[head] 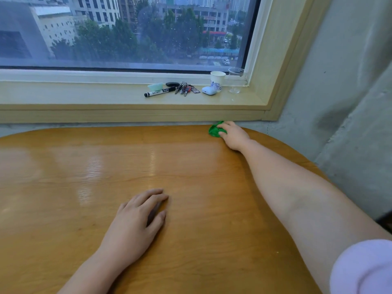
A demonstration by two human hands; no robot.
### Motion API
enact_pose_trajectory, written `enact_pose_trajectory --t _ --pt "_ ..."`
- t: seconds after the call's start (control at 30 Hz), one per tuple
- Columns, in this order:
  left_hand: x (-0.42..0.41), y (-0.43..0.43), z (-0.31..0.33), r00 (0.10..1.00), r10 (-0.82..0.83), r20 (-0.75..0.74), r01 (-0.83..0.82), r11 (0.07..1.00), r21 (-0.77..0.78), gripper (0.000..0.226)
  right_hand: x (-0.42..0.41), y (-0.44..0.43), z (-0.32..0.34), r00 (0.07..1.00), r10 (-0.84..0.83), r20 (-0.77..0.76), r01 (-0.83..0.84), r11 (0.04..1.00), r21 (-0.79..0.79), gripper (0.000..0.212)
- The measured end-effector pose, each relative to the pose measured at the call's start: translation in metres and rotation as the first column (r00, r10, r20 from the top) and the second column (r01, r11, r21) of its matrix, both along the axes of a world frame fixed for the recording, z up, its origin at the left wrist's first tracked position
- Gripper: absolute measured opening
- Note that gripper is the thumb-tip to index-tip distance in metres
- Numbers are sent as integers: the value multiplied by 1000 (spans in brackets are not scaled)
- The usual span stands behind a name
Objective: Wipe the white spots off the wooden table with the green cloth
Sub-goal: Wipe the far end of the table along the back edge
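Right hand [234, 134]: I press the bunched green cloth [216, 130] at the counter's [191, 166] far edge, upper right.
Left hand [135, 221]: flat, released, empty.
Progress: no white spots visible; probably nearly done.

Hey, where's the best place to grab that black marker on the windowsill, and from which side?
Take the marker around the middle of its barrel, coming from above. It lies flat on the windowsill with its long sides free there. Its capped right end points toward the keys, so a grip there looks more crowded.
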State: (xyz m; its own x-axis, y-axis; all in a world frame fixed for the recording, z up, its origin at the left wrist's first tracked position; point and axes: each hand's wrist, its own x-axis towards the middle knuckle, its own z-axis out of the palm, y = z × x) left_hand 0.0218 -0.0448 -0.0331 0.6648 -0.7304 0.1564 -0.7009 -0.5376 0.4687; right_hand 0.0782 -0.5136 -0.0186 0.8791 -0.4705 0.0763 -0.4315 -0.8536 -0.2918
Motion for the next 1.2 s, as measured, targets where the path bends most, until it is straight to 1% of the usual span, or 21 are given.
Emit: enact_pose_trajectory --t 0.13,0.2,0.43,0.57,0.77,0.87,1.03,1.2 --pt "0 0 -1 1000 0 -5 0 1000 2 43 -47 -30 -9 987 -150 58 150 989 11 43" --pt "1 0 -1 1000 0 -9 0 1000 6 45 -69 -43 -9 978 -200 59 200 980 3 43" --pt "1 0 0 1000 1 -23 -1 1000 16 45 -158 -95 -12 947 -320 27 320 947 10 44" --pt "1 0 0 1000 2 -15 -2 1000 20 42 -217 -94 -15 931 -364 33 365 931 -5 45" --pt "0 -2 0 1000 8 -11 -8 999 33 40 -291 -44 -28 929 -367 38 369 928 -59 43" --pt "-1 -3 0 1000 7 1 -7 999 41 40 -322 -4 -25 931 -361 51 363 931 -44 43" --pt "-3 -3 0 1000 16 7 -17 999 43 40 -352 76 -17 945 -323 43 325 945 -35 43" --pt "-4 -4 2 1000 15 13 -16 999 45 40 -369 164 -15 970 -239 51 239 971 -1 43"
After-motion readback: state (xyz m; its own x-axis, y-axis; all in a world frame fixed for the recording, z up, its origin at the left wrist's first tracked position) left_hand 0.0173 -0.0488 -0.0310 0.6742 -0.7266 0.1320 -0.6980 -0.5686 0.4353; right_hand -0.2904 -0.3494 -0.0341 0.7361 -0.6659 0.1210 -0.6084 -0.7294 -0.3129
